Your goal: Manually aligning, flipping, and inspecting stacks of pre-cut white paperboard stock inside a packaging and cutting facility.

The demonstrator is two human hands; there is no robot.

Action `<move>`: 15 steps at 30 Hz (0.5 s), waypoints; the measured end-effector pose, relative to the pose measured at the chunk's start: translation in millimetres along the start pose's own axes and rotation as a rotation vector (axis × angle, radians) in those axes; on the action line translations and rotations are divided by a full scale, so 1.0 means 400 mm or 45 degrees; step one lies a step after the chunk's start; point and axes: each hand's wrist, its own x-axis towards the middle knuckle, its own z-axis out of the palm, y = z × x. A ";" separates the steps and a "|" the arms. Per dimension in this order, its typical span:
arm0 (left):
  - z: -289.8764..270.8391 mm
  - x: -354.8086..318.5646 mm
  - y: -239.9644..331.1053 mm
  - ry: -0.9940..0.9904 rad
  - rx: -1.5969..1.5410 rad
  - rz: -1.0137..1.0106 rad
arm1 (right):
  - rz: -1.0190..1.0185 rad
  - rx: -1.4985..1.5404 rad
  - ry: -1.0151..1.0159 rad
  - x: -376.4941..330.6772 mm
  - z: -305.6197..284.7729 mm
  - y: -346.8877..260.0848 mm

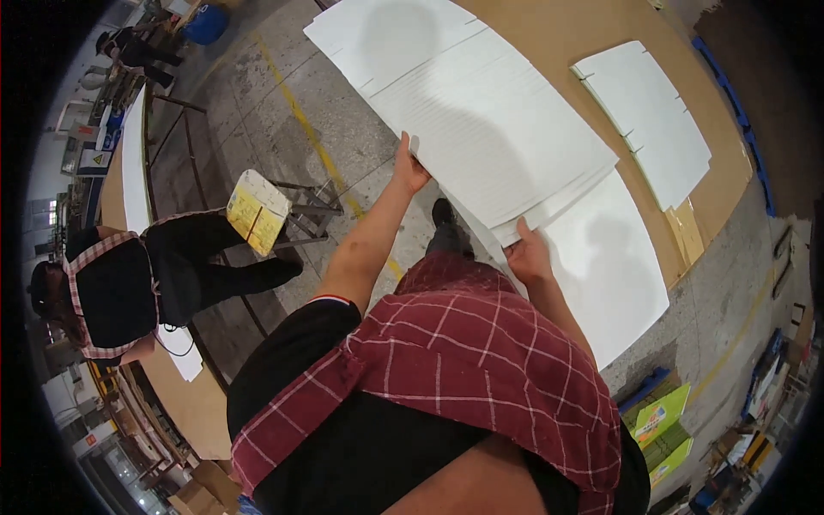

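The landmark here is the large white cardboard sheet, a flat, scored blank that lies on a brown worktable and reaches from the upper middle of the view down toward the person's body. The left hand grips the near left edge of this sheet, fingers curled over the rim, while the right hand clamps the sheet's near lower corner, where the edges of several stacked sheets fan out slightly; the two hands are well apart, one at each end of the sheet's near edge. Under the held sheet, and jutting out beyond it to the lower right, lies another white sheet of the same kind. To the right of the held sheet, apart from it on the brown table, rests a smaller white blank with notched edges. The person wears a red checked apron over black clothing. Left of the sheet, across a grey concrete floor with a yellow painted line, a small stool with a yellow-and-white top stands, and beyond it a second person in black with a similar checked apron bends at another table. Lower right of the sheet, green boxes sit on the floor.
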 end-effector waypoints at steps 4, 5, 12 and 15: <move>0.014 0.021 0.029 0.061 0.136 0.018 | -0.004 -0.114 0.070 0.000 -0.038 0.009; 0.018 0.028 0.035 0.105 0.175 0.016 | 0.075 -0.184 0.050 0.013 -0.081 0.007; 0.040 0.051 0.038 0.059 0.059 0.240 | 0.118 -0.368 0.250 0.065 -0.148 0.019; 0.007 0.071 0.078 0.121 -0.006 0.380 | 0.093 -0.382 0.351 0.079 -0.139 0.030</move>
